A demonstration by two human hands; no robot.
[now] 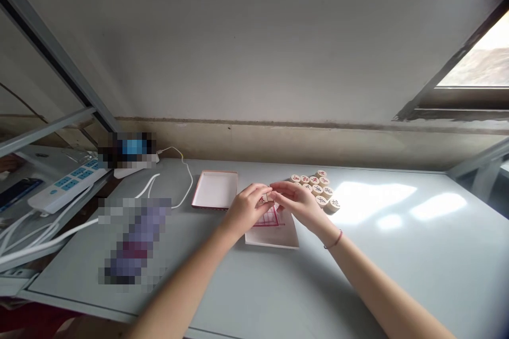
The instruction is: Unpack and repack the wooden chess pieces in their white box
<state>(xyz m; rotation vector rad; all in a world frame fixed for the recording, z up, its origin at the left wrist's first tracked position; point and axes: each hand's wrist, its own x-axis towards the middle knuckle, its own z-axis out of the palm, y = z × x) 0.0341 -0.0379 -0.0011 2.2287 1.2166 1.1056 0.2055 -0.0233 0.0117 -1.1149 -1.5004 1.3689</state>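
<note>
Item, step in hand: we recorded one piece point(261, 199), pale with a red mark, being handled by both hands just above the board. We judged this a moment of fingering or turning a single piece, with nothing being set down. Any next move, in our judgement, called for a sure pinch by one hand while the other let go, and for care lest the piece slip onto the board.

Item, left hand point(247, 206): fingers bent and drawn in, thumb below, closed about the piece with little gap left.

Item, right hand point(300, 204): fingers curled, thumb and forefinger brought near each other, tips meeting the left ones at the side of the piece. Whether they gripped it or merely steadied it, we could not tell. A thin red bracelet point(334, 240) circled the wrist.

Item, board point(274, 241): white, ruled in red, partly hidden beneath the hands.

Item, pieces point(317, 189): a close cluster, round, pale, marked with characters, many in red; they lay just beyond the right hand.

Item, box point(217, 189): shallow, pale inside, reddish at the edge, beyond the left hand.

All stood on the grey table point(274, 296).
</note>
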